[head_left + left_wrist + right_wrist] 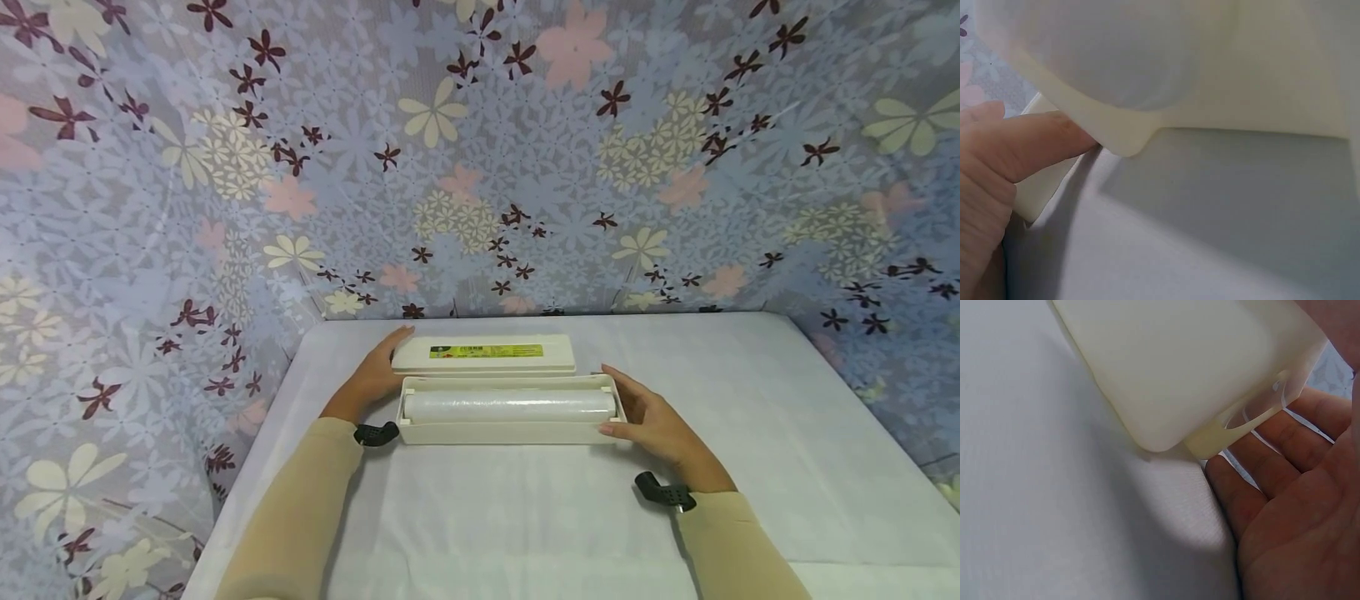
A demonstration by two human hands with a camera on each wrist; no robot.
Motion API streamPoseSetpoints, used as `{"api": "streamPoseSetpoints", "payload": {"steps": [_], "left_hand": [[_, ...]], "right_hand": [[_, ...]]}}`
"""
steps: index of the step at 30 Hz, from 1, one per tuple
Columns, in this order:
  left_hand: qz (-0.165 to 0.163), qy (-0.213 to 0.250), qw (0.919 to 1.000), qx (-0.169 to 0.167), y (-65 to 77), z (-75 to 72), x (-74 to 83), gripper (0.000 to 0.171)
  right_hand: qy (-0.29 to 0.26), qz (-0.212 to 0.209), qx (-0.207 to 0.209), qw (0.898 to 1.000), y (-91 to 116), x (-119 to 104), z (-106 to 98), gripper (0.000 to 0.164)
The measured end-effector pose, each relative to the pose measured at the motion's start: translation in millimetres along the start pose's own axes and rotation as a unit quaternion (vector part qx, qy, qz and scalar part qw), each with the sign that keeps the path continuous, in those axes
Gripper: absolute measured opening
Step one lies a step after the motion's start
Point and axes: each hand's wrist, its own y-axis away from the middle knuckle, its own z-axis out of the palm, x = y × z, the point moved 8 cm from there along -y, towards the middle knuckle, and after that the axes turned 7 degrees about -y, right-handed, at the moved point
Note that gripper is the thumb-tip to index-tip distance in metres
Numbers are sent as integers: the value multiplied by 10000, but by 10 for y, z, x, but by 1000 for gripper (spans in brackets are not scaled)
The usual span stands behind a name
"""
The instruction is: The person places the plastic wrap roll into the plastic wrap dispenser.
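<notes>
A cream cling film box (510, 433) lies lengthwise on the white-covered table, its top off. Inside sits a roll of clear film (510, 406). My right hand (656, 421) grips the box's right end, thumb on the front edge and fingers behind. In the right wrist view those fingers (1247, 465) curl beneath the tilted end of the box (1179, 369). Just behind the box lies its cream lid (487, 364) with a yellow-green label. My left hand (372, 375) holds the lid's left end, fingers behind, thumb in front. The left wrist view shows the thumb (1047, 140) against the lid, reaching the box's corner.
A white cloth covers the table (480, 517). Floral fabric (480, 167) hangs behind the table and along both sides. Black camera mounts sit on the left wrist (377, 434) and right wrist (663, 490).
</notes>
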Motion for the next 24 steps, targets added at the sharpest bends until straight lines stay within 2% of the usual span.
{"api": "streamPoseSetpoints", "payload": {"steps": [5,15,24], "left_hand": [[-319,204,9993,70,42,-30,-50,105],[-315,454,9977,381,54,-59,-50,93],[-435,746,9953,440,102,-96,-12,88]], "right_hand": [[-308,-72,-135,9994,-12,-14,23,103],[-250,42,-98,9996,-9,-20,-5,104],[-305,79,-144,9994,-27,-26,-21,104]]}}
